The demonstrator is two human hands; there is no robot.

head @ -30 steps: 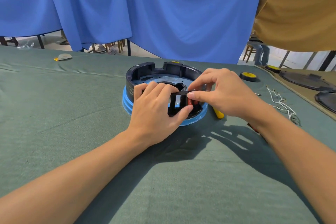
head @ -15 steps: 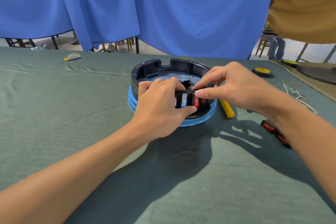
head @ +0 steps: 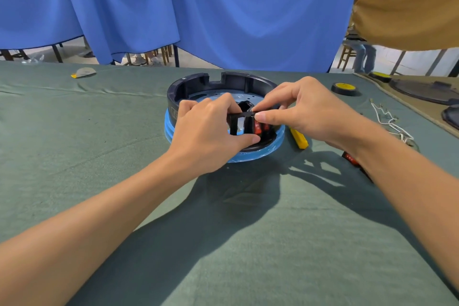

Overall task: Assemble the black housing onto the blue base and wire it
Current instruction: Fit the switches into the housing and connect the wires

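- My left hand (head: 211, 131) is curled round the near wall of the housing (head: 188, 87), with the thumb outside and the fingers inside.
- My right hand (head: 303, 112) pinches the top bar of that same wall. The thumb is in front and the fingers are behind, right over a red switch (head: 258, 128) in its slot.
- My two hands are close together, almost touching.
- The switch could go in crooked if I push on one side only. Then it might jam or pop back out.
- The top bar looks thin. I think a hard squeeze could bend it.
- I hold only the near side, so a hard push there could tip the housing or slide it on the base (head: 273, 149).
- My fingers hide the back of the slot, so I cannot tell if the switch is all the way in.
- My right arm is just over the spare switches (head: 350, 159) and could knock them away.
- The housing sits on the base in the middle of the table (head: 74, 156), right under both hands. Its far wall shows past my fingers.
- The wire (head: 390, 122) lies well apart on the right, with no hand on it.
- A yellow stick (head: 299, 139) lies just right of the base.
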